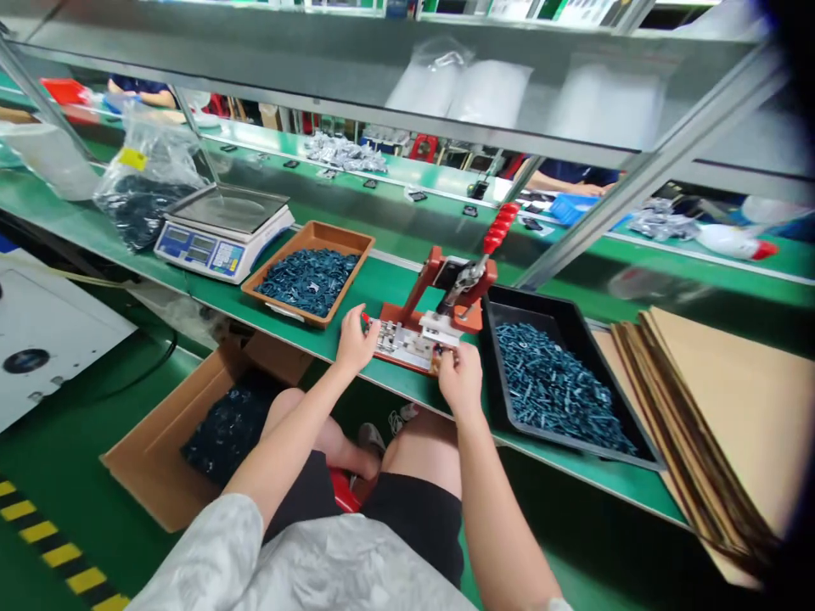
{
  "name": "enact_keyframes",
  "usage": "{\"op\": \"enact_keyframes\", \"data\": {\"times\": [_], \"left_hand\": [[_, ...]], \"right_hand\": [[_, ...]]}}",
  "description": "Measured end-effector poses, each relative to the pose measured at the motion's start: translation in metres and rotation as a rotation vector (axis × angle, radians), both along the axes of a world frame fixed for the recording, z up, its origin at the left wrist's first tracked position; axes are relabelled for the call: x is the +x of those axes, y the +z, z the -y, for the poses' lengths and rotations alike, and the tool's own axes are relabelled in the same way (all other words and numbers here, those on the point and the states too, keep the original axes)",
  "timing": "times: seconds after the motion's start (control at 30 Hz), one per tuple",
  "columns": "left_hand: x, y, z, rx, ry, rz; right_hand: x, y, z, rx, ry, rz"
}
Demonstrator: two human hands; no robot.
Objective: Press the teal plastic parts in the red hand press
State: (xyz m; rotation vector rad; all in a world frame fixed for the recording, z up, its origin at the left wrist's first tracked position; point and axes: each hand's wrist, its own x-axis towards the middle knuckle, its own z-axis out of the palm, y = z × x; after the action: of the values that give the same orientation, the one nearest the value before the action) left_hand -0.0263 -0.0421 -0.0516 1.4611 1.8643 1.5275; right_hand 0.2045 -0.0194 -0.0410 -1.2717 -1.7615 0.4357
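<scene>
A hand-operated toggle press (446, 293) stands on the green bench before me, its red-gripped lever (501, 227) raised. Its metal fixture (402, 341) lies low between my hands. My left hand (356, 344) is closed at the fixture's left end, where a small red tip shows by the fingers; what they pinch is unclear. At the right end, the fingers of my right hand (462, 378) are bent and pressed together on something small that I cannot make out. An orange-brown tray (347, 242) and a black tray (553, 310), both holding many small dark blue-green parts, flank the press.
Left of the trays are a weighing scale (222, 229) and a plastic bag of dark parts (143, 195). Flat cardboard (732, 399) is stacked at right. A cardboard box (153, 441) stands below. A shelf (306, 76) crosses overhead; co-workers sit beyond the bench.
</scene>
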Motion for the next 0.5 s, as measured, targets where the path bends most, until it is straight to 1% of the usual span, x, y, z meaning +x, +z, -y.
{"op": "enact_keyframes", "data": {"times": [0.03,0.07,0.1,0.17,0.2,0.27,0.3,0.33,0.4,0.43,0.5], "left_hand": [[0.005,-0.005,0.02,0.016,0.047,0.0],[0.012,-0.012,0.043,0.016,0.063,0.031],[0.021,-0.021,0.069,-0.018,0.029,0.102],[0.041,-0.04,0.12,-0.162,-0.116,0.317],[0.05,-0.048,0.141,-0.237,-0.173,0.418],[0.058,-0.062,0.173,-0.368,-0.221,0.554],[0.055,-0.067,0.183,-0.428,-0.218,0.581],[0.046,-0.072,0.19,-0.49,-0.203,0.583],[0.012,-0.078,0.198,-0.604,-0.134,0.504],[-0.011,-0.081,0.201,-0.635,-0.069,0.403],[-0.066,-0.085,0.206,-0.627,0.098,0.125]], "right_hand": [[-0.002,-0.001,0.017,0.017,-0.023,-0.022],[-0.007,-0.004,0.036,0.023,-0.023,-0.046],[-0.013,-0.01,0.056,0.021,0.009,-0.065],[-0.031,-0.026,0.096,-0.024,0.152,-0.074],[-0.041,-0.033,0.114,-0.06,0.238,-0.066],[-0.057,-0.044,0.14,-0.152,0.397,-0.046],[-0.062,-0.046,0.147,-0.2,0.473,-0.039],[-0.062,-0.045,0.15,-0.238,0.537,-0.038],[-0.047,-0.033,0.14,-0.261,0.598,-0.024],[-0.032,-0.024,0.129,-0.231,0.576,-0.006],[0.011,0.001,0.099,-0.094,0.392,0.047]]}}
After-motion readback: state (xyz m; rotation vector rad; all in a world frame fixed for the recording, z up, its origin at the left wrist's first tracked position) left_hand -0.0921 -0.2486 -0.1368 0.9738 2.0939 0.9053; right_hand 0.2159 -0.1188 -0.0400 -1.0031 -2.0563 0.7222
